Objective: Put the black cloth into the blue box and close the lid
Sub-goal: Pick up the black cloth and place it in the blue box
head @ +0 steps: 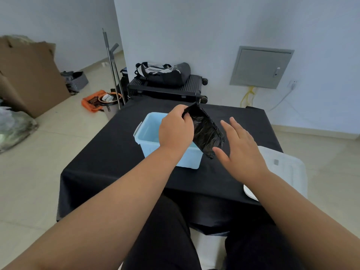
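The light blue box stands open in the middle of a table with a black cover. My left hand hovers over the box's right side and pinches the top of the folded black cloth, which hangs tilted above the box's right edge. To the right of the cloth is my right hand, fingers spread, its thumb near the cloth's lower end; whether it touches I cannot tell. The white lid lies flat at the table's right edge, partly behind my right forearm.
The black-covered table drops off on all sides to a tiled floor. Behind it lies a black suitcase with a bag on top. Cardboard, an orange tray and metal poles stand at the left.
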